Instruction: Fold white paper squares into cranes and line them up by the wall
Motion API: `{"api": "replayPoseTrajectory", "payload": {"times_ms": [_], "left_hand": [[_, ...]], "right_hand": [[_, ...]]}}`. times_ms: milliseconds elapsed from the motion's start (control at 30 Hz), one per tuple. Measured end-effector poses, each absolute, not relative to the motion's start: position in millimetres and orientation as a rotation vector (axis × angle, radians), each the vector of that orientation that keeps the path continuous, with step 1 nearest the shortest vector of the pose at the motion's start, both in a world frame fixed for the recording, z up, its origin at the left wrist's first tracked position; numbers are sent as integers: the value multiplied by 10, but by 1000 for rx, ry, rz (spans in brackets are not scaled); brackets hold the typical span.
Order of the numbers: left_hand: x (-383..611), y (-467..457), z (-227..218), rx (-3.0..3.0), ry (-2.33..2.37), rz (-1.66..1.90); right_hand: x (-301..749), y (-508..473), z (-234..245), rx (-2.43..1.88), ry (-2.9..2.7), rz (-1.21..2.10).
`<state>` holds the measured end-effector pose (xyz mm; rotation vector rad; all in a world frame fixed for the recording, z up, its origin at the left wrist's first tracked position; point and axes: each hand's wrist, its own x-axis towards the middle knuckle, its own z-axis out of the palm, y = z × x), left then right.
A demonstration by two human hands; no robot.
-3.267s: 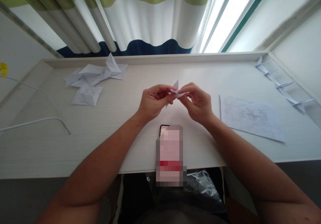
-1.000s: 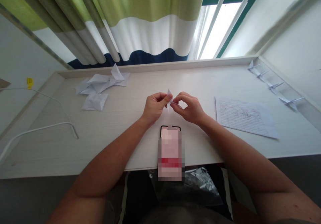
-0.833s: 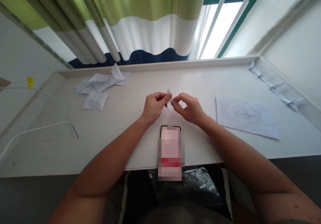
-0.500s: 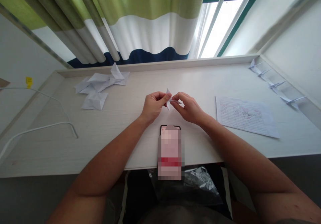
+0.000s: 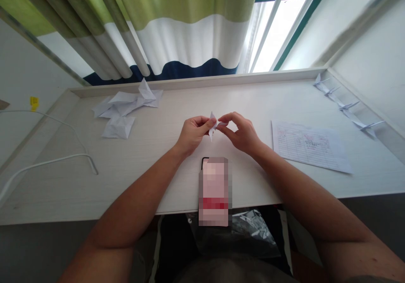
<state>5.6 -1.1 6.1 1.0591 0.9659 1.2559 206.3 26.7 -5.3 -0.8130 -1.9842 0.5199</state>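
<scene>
A small folded white paper piece (image 5: 212, 131), with pointed ends, is held above the middle of the desk (image 5: 177, 181). My left hand (image 5: 193, 134) pinches it from the left between thumb and fingers. My right hand (image 5: 241, 131) grips a pointed flap on its right side between thumb and index fingertip, leaving a gap inside the curled hand. Parts of the paper are hidden behind my left fingers. Below both hands lies a phone (image 5: 215, 190) with a blurred screen, its lower end reaching past the desk's front edge.
Several folded papers (image 5: 122, 107) lie at the back left. A row of folded paper shapes (image 5: 349, 105) lines the right edge. A written sheet (image 5: 308, 145) rests at right. A white cable (image 5: 72, 155) loops at left. Clear plastic (image 5: 249, 232) lies below the front edge.
My right hand has shifted its fingers slightly up on the paper's right flap, and the thumb and index finger now form a wider ring. My left hand keeps its hold.
</scene>
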Motion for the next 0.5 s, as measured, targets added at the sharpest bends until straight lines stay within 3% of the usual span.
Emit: {"api": "replayPoseTrajectory", "payload": {"times_ms": [267,500], "left_hand": [[70,0,31,1133,872,1248],[58,6,12,1111,893,1275]], "right_hand": [[2048,289,-59,-852,-1880,729],[2030,278,-51,-834,-1777,721]]}}
